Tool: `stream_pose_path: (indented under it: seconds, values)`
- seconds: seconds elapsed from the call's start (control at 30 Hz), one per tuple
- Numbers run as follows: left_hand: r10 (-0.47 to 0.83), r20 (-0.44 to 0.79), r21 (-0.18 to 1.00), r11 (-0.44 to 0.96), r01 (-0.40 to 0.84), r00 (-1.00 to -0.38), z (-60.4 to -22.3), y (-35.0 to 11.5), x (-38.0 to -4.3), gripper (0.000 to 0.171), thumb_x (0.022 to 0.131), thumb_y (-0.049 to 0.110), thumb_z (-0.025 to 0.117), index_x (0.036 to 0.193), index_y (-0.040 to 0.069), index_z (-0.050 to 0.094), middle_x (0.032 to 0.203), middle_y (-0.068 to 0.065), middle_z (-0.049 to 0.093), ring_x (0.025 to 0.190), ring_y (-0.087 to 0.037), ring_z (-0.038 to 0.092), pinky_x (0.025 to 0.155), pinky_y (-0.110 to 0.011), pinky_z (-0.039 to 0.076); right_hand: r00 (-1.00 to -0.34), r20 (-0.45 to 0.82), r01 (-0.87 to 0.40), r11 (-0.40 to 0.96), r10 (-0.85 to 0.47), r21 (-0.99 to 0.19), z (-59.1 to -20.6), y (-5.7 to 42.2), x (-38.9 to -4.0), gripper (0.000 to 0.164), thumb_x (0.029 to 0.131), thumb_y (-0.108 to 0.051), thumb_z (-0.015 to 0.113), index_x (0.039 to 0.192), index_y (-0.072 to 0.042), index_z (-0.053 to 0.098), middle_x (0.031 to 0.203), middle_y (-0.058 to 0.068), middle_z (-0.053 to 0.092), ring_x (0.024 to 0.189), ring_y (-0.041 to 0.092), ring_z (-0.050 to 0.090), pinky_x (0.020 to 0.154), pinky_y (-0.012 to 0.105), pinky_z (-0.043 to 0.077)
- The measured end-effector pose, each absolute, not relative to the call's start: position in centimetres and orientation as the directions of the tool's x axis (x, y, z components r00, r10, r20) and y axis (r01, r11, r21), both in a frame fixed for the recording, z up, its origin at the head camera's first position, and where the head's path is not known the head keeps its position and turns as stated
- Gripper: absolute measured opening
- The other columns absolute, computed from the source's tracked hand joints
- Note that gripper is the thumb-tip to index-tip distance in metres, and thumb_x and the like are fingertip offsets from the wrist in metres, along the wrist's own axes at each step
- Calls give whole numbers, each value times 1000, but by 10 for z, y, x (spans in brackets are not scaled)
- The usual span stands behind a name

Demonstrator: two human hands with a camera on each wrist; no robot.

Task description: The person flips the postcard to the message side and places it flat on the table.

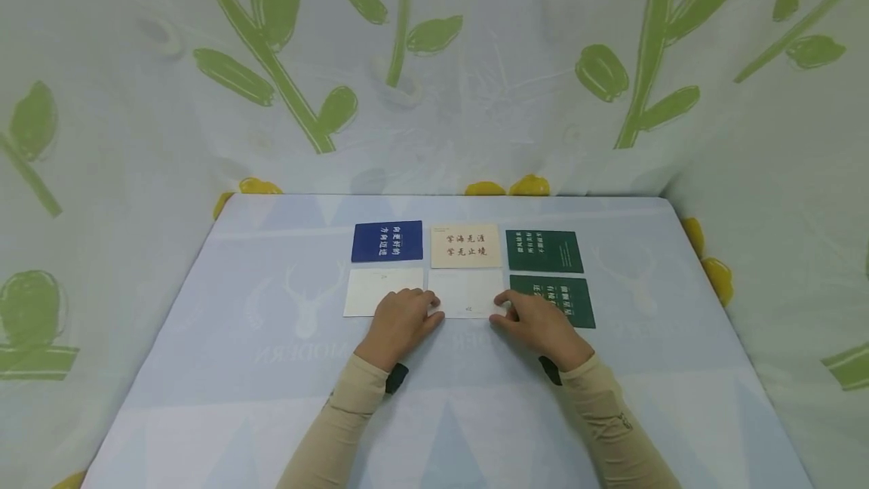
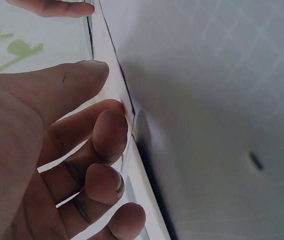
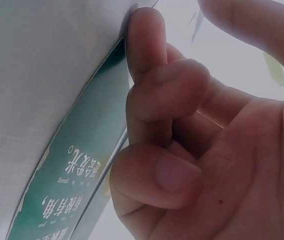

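Note:
A white card lies flat in the middle of the front row, between both hands. My left hand overlaps the near corner of another white card, its index fingertip right at the middle card's left edge. In the left wrist view its thumb stands apart from the loosely bent fingers, which grip nothing. On the other side, my right hand rests over part of a dark green card with white writing. Its index fingertip is close to the middle card's right edge, its other fingers bent and its thumb apart.
Behind these lies a back row: a blue card with white characters, a cream card with brown characters and a second green card. All lie on a pale patterned tablecloth. A floral curtain hangs behind the table.

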State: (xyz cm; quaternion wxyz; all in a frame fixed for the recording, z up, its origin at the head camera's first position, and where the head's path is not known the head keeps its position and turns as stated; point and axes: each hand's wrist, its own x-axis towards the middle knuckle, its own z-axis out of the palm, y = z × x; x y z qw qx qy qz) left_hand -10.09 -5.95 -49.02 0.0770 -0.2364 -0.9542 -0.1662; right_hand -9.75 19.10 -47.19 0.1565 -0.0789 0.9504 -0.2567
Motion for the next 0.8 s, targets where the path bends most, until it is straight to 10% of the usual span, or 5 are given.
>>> stream_pose_path:
  seconds: [0.8]
  values:
    - [424, 237, 332, 810, 483, -874, -486, -70, -105, 20, 93, 26, 75, 109, 13, 75, 75, 7, 58, 67, -10, 52, 59, -27, 45, -944, -195, -130, 845, -265, -518, -447, 223, -76, 39, 96, -29, 71, 128, -7, 65, 90, -3, 69, 72, 9, 57, 63, 32, 49]
